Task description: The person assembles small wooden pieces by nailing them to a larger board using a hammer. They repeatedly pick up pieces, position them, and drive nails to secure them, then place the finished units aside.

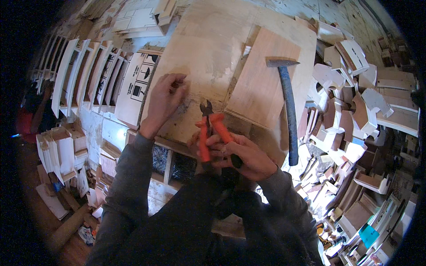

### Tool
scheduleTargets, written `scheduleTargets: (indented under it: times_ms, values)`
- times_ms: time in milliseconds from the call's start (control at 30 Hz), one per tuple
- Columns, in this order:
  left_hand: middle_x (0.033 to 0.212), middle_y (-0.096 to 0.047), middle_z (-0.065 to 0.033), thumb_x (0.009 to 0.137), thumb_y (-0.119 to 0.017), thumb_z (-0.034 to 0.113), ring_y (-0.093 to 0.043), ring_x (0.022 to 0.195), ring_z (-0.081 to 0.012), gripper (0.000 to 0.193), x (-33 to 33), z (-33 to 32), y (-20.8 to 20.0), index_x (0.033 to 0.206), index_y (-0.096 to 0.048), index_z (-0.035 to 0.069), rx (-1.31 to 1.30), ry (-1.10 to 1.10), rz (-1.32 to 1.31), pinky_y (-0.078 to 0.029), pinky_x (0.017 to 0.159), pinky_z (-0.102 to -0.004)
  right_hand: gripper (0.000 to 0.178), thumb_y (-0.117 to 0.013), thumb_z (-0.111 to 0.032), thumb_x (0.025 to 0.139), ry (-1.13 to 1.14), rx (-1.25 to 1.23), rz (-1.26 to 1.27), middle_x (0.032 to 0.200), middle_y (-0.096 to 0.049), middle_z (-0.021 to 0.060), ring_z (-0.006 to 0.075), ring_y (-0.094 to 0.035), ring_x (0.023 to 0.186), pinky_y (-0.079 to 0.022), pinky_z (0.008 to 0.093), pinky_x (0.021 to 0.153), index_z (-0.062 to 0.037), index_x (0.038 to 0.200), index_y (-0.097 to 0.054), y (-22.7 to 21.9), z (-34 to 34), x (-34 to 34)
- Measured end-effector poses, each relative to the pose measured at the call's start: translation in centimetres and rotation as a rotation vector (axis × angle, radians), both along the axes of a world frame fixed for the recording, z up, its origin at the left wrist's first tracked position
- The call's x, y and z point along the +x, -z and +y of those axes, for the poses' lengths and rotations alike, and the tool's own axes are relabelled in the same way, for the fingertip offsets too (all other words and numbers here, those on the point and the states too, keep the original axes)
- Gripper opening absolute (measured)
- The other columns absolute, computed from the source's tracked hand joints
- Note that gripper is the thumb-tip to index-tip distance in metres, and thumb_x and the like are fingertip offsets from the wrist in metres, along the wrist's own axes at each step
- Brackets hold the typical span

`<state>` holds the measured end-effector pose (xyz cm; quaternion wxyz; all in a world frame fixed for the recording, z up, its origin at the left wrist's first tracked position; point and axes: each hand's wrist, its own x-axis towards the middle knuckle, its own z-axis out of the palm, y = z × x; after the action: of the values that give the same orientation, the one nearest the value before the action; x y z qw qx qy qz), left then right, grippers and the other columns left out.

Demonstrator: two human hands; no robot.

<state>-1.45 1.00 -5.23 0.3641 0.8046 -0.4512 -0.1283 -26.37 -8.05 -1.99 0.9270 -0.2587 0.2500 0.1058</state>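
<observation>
My right hand is closed around a pair of side cutters with orange handles. Their dark jaws point away from me over the near edge of the wooden worktable, and the handles are spread apart. To the left, my left hand hovers above the tabletop with its fingers curled toward the thumb; whatever they hold, if anything, is too small to make out. A hammer with a dark wrapped handle lies on the right, its head resting on a flat wooden board.
Stacked wooden pieces crowd the floor on the right. Left of the table stand a printed cardboard panel and a row of shelf-like wooden frames. Below these sits a group of wooden boxes. Part of another person in red shows at the far left.
</observation>
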Motion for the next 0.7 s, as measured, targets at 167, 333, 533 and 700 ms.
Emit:
scheduleTargets:
  times_ms: [167,333,533,700]
  values:
    - [0.093,-0.066,-0.0123,0.087,-0.061,0.019,-0.062,0.081,-0.0178,0.026,-2.5,-5.3,0.6,0.104,-0.063,-0.001,-0.179,0.016,0.405,-0.049,0.073,-0.0309,0.047,-0.052,-0.008,0.081,0.007,-0.647,-0.055,0.106,-0.058,0.0100,0.0171,-0.058,0.087,-0.049,0.0298,0.077,0.0002,0.127,-0.046,-2.6,-0.7,-4.7]
    - [0.088,-0.066,-0.0095,0.086,-0.064,0.024,-0.061,0.082,-0.0147,0.032,-5.7,-11.7,1.5,0.104,-0.063,-0.003,0.050,0.177,0.515,-0.048,0.072,-0.0297,0.050,-0.048,0.000,0.079,0.421,-1.205,0.364,0.099,-0.056,0.0085,0.0122,-0.053,0.080,-0.045,0.0247,0.070,0.0029,0.128,-0.043,-4.4,1.4,-16.8]
    - [0.090,-0.064,-0.0063,0.086,-0.064,0.023,-0.059,0.080,-0.0125,0.033,-6.8,-11.5,1.8,0.106,-0.061,-0.003,-0.014,0.145,0.978,-0.048,0.070,-0.0280,0.018,-0.058,-0.008,0.078,0.282,-1.430,0.827,0.081,-0.052,0.0162,0.0340,-0.051,0.076,-0.044,0.0417,0.068,-0.0001,0.092,-0.050,5.6,6.7,-23.2]
    - [0.097,-0.063,-0.0021,0.089,-0.059,0.024,-0.058,0.085,-0.0121,0.031,-7.3,-11.4,2.8,0.112,-0.059,0.001,-0.035,0.122,0.861,-0.048,0.077,-0.0284,0.027,-0.064,-0.027,0.082,0.220,-1.826,0.873,0.088,-0.057,0.0174,0.0378,-0.054,0.086,-0.044,0.0476,0.075,-0.0020,0.092,-0.058,5.2,5.7,-20.9]
